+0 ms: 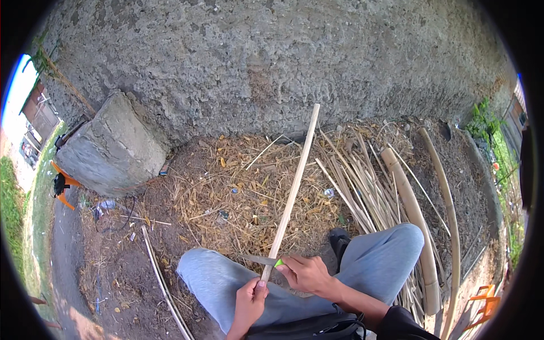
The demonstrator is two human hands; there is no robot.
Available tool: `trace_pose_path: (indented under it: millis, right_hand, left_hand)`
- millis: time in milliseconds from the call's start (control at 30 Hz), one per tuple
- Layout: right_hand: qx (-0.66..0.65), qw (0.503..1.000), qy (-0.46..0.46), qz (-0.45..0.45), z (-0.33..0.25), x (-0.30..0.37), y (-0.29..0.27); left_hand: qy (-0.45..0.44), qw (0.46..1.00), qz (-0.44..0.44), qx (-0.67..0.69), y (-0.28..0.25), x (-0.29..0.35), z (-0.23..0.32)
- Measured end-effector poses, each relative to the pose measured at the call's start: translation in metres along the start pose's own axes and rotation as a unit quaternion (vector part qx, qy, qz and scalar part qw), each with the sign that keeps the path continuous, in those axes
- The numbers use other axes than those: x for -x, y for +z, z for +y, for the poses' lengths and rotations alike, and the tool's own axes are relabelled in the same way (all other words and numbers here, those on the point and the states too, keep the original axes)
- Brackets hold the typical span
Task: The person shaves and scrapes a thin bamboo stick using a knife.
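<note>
A long pale bamboo strip (294, 187) slants up and away from my lap toward the wall. My left hand (249, 302) is closed round its near end, thumb on top. In my right hand (309, 275) is a knife (262, 259) with a bright green part at the handle. Its blade points left and lies across the strip, just beyond my left hand. Most of the knife's handle is hidden by my right fingers.
To the right lie a pile of thin bamboo strips (365, 187), a thick bamboo piece (411, 215) and a long curved pole (445, 204). A rough wall (272, 62) stands ahead, with a concrete block (116, 150) at left. Dry leaves and shavings (226, 187) cover the ground.
</note>
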State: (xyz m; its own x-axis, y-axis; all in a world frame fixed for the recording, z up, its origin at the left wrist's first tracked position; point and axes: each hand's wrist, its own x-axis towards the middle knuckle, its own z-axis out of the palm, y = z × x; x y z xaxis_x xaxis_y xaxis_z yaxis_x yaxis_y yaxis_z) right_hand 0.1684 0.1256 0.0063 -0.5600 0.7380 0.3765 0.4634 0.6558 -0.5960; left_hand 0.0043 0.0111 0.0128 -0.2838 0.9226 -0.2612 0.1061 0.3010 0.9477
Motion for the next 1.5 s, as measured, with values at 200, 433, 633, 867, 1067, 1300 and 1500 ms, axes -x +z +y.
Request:
trace_pose_path:
  millis: [200, 433, 633, 867, 1067, 1300, 1500]
  right_hand:
    - [0.027, 0.999, -0.036, 0.001, 0.003, 0.009, 0.004]
    - [0.017, 0.999, -0.039, -0.007, 0.006, 0.018, 0.013]
    - [-0.020, 0.999, -0.015, -0.048, 0.007, 0.027, 0.022]
    - [0.024, 0.998, -0.030, -0.047, 0.007, 0.012, 0.000]
    - [0.061, 0.998, 0.008, -0.004, 0.004, 0.002, -0.015]
    - [0.064, 0.997, -0.043, -0.017, 0.005, 0.029, 0.007]
    - [0.073, 0.994, -0.077, 0.042, 0.013, 0.024, 0.011]
  left_hand:
    - [-0.020, 0.999, -0.029, 0.007, -0.006, -0.004, -0.016]
    - [-0.074, 0.995, -0.042, 0.059, -0.005, 0.000, -0.018]
    - [-0.071, 0.996, -0.019, 0.045, -0.007, 0.008, -0.034]
    - [-0.086, 0.993, -0.023, 0.079, -0.003, 0.002, -0.025]
    - [-0.092, 0.989, -0.022, 0.115, 0.000, -0.001, -0.017]
    - [-0.050, 0.998, -0.007, 0.039, 0.007, -0.006, -0.026]
    - [-0.072, 0.997, -0.031, 0.022, 0.006, -0.009, -0.024]
